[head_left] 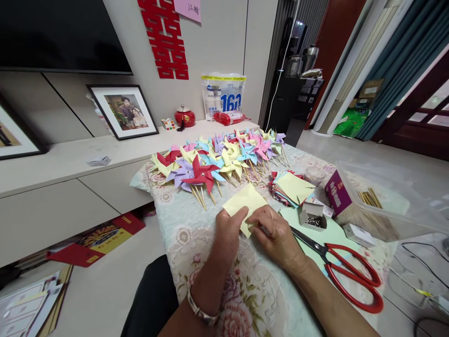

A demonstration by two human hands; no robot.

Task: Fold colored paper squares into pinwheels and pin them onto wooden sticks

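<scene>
A square of pale yellow paper (246, 199) is held above the flowered tablecloth. My left hand (229, 224) grips its left side, thumb on top. My right hand (273, 229) pinches its lower right edge, fingers bent; whether anything small is between them is hidden. Right of my hands lie large scissors (345, 267) with red handles, blades partly behind my right hand. Past them sits a small open box of metal fasteners (313, 221). A stack of cut coloured paper squares (293, 187) lies beyond my right hand. Finished paper pinwheels (224, 159) on sticks cover the table's far side.
A clear plastic bin (393, 210) with wooden sticks stands at the table's right. Near it are a small white box (359, 235) and a round clear container (315, 175). A low cabinet (70, 159) carrying framed photos runs along the wall. Cables (417, 276) lie on the floor at right.
</scene>
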